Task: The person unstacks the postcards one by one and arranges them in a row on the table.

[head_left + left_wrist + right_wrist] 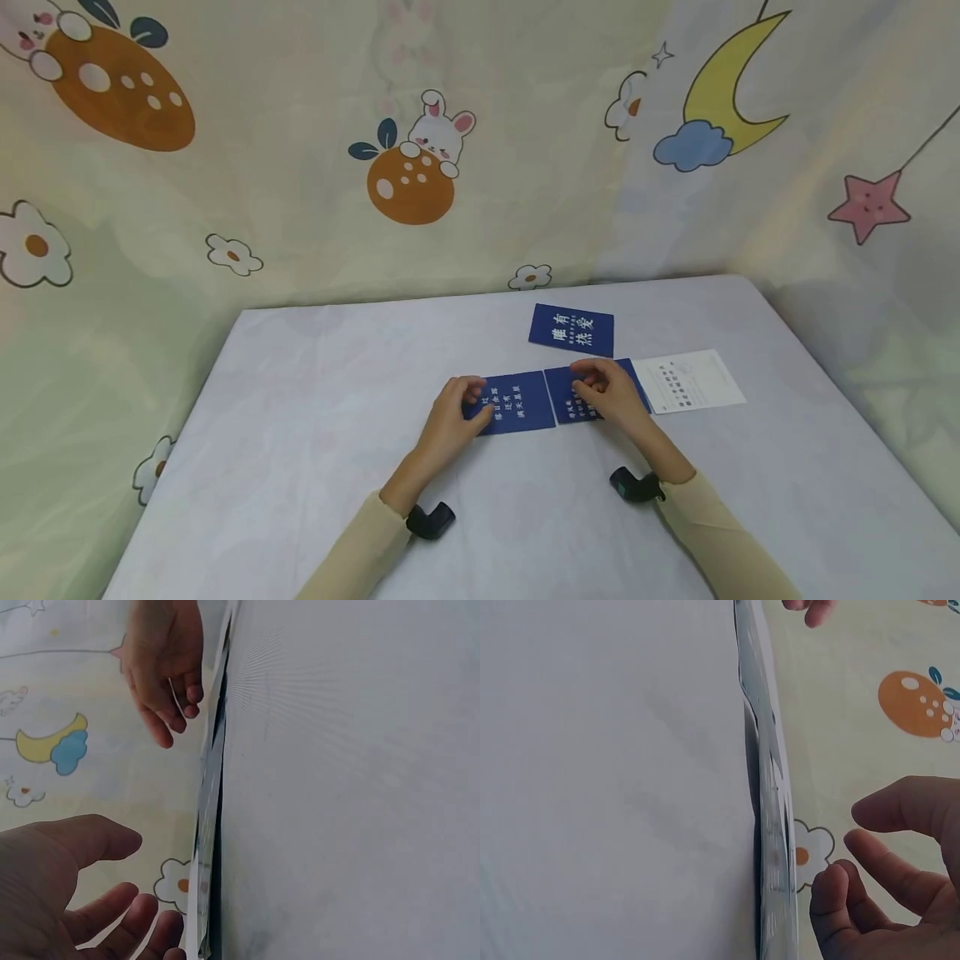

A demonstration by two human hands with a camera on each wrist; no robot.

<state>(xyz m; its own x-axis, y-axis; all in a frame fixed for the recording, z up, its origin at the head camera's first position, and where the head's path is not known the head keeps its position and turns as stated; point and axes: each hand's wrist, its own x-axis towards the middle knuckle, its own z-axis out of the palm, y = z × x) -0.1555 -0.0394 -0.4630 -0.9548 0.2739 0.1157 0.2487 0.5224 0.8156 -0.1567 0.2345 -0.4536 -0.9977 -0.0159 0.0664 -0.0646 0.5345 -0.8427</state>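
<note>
A blue card (517, 402) with white lettering lies flat on the table. My left hand (452, 410) is at its left end, thumb and fingers apart; whether they touch the card I cannot tell. Right beside it lies a second blue card (564, 402), partly hidden by my right hand (611, 396), whose fingers are loosely bent over it. In the left wrist view, the left hand (97, 892) has nothing between thumb and fingers. A gap also shows between the thumb and fingers of the right hand (900, 877) in the right wrist view.
At the right end of the row lies a white card (690, 382) with printed text. Behind the row is another blue card (551, 325), turned sideways. A white cloth covers the table (315, 467), and a patterned curtain (300, 167) hangs behind it.
</note>
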